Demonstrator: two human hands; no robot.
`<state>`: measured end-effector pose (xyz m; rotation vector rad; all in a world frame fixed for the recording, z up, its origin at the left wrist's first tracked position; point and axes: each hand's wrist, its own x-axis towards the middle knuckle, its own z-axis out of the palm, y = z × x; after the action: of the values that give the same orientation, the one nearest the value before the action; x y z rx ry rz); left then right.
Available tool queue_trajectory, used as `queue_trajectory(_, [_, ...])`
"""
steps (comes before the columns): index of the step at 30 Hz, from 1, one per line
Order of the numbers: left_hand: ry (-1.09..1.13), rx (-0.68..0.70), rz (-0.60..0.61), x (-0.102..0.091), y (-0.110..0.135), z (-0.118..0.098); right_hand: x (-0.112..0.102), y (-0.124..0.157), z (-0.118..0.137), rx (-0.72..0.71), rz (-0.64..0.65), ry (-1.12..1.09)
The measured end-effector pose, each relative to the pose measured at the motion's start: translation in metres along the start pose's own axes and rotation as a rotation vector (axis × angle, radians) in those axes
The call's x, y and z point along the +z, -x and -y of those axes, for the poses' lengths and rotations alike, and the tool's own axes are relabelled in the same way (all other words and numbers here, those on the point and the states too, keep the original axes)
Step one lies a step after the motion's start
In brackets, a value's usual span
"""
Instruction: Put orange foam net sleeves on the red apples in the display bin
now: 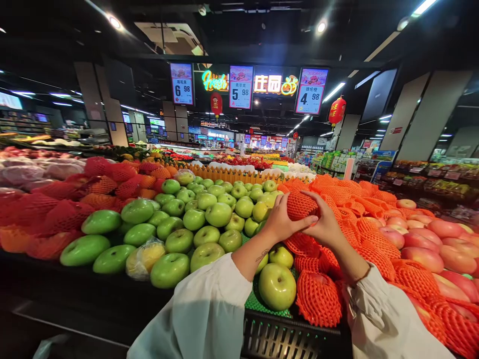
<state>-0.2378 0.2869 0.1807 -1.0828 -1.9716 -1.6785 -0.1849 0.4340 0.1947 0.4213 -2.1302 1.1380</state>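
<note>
Both hands are cupped around a round fruit in a red foam net (pixel 300 204), raised over the display. My left hand (pixel 282 219) closes on its left side and my right hand (pixel 325 219) on its right, the thumbs meeting in front of it. The net hides what kind of fruit it is. Below and left of my hands lie green apples (pixel 277 286) on a green mat (pixel 258 299). More fruits in red foam nets (pixel 319 298) are piled under and beyond my right forearm.
Bare red apples (pixel 422 243) fill the far right. On the left are red-netted fruits (pixel 60 214) and a plastic-wrapped yellow fruit (pixel 145 259). A black crate edge (pixel 280 339) runs along the front, a low yellow fence (pixel 228 174) behind. Price screens (pixel 241 87) hang overhead.
</note>
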Motion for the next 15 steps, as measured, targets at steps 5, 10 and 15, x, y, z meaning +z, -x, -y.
queue_trajectory(5, [0.079,-0.015,-0.029,-0.008,-0.006,0.002,-0.009,-0.005,-0.012,0.077,-0.380,-0.080])
queue_trajectory(10, [-0.460,-0.086,0.057,-0.014,-0.011,0.009,-0.033,-0.018,-0.033,0.109,-0.656,-0.234])
queue_trajectory(15, [-0.658,-0.053,0.545,-0.009,-0.003,0.011,-0.048,-0.041,-0.030,0.133,-0.716,-0.216])
